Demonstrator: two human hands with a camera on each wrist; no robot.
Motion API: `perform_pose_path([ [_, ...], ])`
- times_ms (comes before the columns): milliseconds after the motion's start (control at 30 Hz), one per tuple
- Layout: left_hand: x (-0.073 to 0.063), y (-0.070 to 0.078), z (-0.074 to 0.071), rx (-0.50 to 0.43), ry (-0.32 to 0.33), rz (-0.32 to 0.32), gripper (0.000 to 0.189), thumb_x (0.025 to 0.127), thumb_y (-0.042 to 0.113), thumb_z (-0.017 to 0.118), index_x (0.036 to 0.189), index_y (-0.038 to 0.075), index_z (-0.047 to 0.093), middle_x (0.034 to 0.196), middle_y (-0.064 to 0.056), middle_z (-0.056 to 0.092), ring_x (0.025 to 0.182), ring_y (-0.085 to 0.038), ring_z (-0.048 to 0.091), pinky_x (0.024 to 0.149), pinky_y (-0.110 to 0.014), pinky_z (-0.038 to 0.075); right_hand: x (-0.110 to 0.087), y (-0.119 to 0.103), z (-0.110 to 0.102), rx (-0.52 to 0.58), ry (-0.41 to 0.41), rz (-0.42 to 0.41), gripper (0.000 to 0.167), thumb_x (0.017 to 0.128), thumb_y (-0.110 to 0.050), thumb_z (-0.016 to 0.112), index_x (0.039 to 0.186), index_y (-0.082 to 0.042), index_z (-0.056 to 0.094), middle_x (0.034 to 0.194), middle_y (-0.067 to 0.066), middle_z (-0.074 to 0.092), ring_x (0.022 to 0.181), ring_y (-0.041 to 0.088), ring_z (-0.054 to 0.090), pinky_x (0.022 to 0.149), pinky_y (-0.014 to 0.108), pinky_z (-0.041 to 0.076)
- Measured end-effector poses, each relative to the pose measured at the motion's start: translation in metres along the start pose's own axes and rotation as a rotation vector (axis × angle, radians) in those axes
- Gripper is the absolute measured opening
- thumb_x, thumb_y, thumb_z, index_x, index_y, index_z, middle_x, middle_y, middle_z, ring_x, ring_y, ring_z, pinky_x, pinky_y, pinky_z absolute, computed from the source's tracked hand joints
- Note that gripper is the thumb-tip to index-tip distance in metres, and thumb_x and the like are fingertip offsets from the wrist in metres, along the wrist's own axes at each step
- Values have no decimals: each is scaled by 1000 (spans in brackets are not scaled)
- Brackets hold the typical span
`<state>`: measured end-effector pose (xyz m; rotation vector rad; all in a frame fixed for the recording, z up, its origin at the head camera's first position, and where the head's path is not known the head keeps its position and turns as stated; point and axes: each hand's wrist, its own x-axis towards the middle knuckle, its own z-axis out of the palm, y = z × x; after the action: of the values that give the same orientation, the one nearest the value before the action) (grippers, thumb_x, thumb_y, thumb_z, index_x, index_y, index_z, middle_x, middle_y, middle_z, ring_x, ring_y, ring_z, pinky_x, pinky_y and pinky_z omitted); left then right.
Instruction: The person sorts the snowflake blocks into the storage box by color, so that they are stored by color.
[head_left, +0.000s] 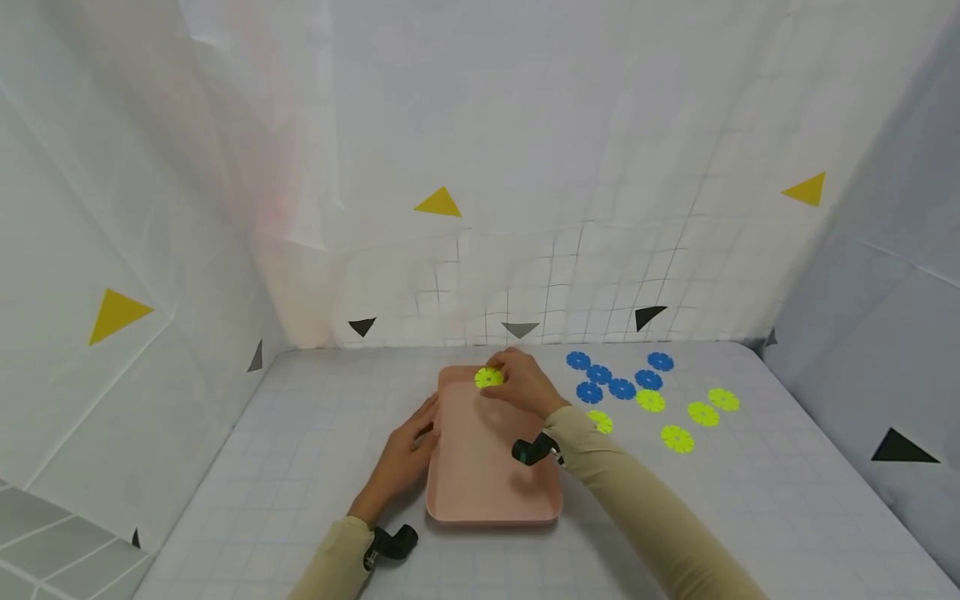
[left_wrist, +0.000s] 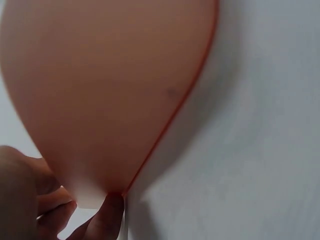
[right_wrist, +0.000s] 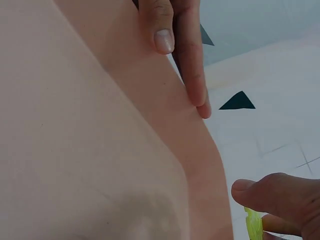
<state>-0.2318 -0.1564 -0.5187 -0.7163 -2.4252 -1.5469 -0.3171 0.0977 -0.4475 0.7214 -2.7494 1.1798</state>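
My right hand (head_left: 525,383) holds a yellow-green notched disc (head_left: 488,377) over the far end of a pink rectangular tray (head_left: 480,475). In the right wrist view the disc (right_wrist: 254,224) shows edge-on, pinched between the thumb and fingers. Against the tray's left side rests my left hand (head_left: 407,450), its fingers extended along the rim. The left wrist view has its fingertips (left_wrist: 114,205) touching the outer face of the tray wall (left_wrist: 115,90). The tray floor that shows holds no discs; my right hand and wrist hide part of it.
Right of the tray lie several blue notched discs (head_left: 622,389) towards the back. Several yellow-green discs (head_left: 678,438) are spread nearer and farther right, one partly behind my right sleeve (head_left: 630,483). A white wall (head_left: 525,275) with triangle marks stands behind the white table (head_left: 300,467).
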Motion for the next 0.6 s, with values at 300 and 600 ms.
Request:
perform_pose_path([
  [300, 1, -2, 4, -6, 2, 13, 51, 105, -2, 57, 153, -10, 41, 164, -19, 34, 143, -36, 44, 107, -49, 47, 6, -5, 17, -161, 25, 49, 41, 86, -27, 88, 121, -11, 74, 108, 4, 69, 88, 19, 64, 72, 39, 56],
  [600, 2, -4, 4, -34, 8, 3, 51, 104, -3, 59, 152, -9, 44, 163, -18, 35, 139, -38, 49, 104, -52, 49, 11, -6, 34, -73, -19, 42, 37, 90, -20, 85, 121, -4, 73, 109, 6, 69, 92, 19, 63, 82, 37, 57],
])
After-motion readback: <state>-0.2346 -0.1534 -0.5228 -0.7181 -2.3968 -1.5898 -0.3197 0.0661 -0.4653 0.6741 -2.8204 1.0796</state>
